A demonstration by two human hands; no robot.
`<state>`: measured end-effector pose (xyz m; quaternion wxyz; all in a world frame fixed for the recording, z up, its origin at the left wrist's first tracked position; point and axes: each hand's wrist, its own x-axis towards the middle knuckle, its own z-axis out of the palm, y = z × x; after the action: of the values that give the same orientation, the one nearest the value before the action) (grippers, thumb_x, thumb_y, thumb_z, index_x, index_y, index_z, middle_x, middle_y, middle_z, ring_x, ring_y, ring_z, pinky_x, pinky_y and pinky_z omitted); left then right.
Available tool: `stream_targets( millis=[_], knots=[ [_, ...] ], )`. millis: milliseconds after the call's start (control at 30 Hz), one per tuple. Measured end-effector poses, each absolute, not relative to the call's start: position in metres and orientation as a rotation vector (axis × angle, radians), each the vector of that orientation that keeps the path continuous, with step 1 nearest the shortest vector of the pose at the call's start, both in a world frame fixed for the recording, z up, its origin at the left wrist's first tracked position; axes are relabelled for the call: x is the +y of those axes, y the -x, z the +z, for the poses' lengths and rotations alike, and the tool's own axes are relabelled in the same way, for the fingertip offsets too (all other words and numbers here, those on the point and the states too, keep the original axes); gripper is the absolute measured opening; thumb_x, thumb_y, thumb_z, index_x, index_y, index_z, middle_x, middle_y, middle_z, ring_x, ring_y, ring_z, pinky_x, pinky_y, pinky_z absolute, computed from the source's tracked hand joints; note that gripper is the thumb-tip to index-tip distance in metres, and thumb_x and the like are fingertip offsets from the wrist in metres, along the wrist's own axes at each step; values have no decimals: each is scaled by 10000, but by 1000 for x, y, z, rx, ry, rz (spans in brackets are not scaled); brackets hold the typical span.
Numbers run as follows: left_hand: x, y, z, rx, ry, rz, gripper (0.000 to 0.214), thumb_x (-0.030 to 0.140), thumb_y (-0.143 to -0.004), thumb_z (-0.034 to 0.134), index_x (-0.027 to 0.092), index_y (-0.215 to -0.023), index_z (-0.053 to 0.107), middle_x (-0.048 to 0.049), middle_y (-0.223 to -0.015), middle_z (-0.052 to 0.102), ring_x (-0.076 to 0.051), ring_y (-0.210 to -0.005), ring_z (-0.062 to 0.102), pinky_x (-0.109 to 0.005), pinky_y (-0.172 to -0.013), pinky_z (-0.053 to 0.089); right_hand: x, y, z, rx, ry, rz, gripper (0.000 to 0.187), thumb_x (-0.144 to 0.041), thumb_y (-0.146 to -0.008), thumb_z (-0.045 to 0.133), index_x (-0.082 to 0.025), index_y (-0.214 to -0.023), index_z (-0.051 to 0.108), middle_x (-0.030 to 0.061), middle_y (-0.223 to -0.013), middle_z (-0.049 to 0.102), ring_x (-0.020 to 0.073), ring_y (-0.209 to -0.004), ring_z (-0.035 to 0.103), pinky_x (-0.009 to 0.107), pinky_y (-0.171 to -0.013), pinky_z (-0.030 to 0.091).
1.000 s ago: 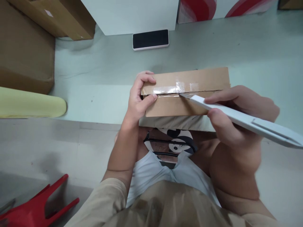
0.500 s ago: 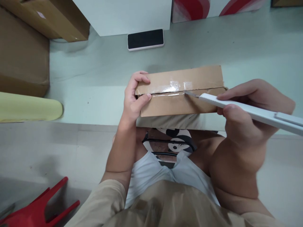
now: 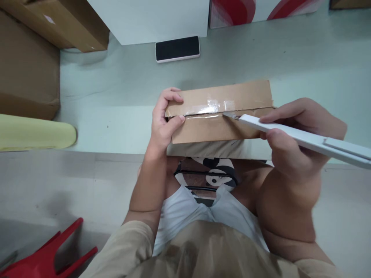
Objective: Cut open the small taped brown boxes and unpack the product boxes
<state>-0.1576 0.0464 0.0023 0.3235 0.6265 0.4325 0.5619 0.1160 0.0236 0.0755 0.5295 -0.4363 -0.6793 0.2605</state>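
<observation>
Left hand (image 3: 165, 119) clamps cardboard box (image 3: 220, 112) left end; right hand (image 3: 292, 143) fingers pinch utility knife (image 3: 290, 133), blade at taped seam. Box likely light, stiff; hold by ends.

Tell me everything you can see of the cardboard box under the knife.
The box is small, flat, plain brown cardboard, its two top flaps meeting in a seam sealed with glossy clear tape. It lies level at the near edge of the pale green surface. The left hand grips its left end. The tip of the knife, held in the right hand, touches the taped seam.
</observation>
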Motion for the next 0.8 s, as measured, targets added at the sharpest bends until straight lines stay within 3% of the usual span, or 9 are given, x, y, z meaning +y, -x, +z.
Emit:
stream_targets(
  millis=[300, 800],
  knots=[
    [48, 160, 1, 1138, -1686, 1463, 479, 643, -766, 746, 288, -1071, 640, -66, -1163, 629, -346, -1262, 577, -549, -1084, 490, 26, -117, 71, -1573, 977, 587, 154, -363, -824, 679, -216, -810, 726, -41, -555, 522, 80, -505, 442, 237, -428, 225],
    [48, 158, 1, 1161, -1648, 1467, 519, 678, -734, 751, 287, -1054, 632, -64, -1180, 616, -339, -1246, 583, -558, -1113, 475, 25, -117, 74, -1652, 981, 635, 105, -310, -833, 668, -208, -843, 687, -60, -574, 531, 43, -524, 425, 214, -457, 261]
  ],
)
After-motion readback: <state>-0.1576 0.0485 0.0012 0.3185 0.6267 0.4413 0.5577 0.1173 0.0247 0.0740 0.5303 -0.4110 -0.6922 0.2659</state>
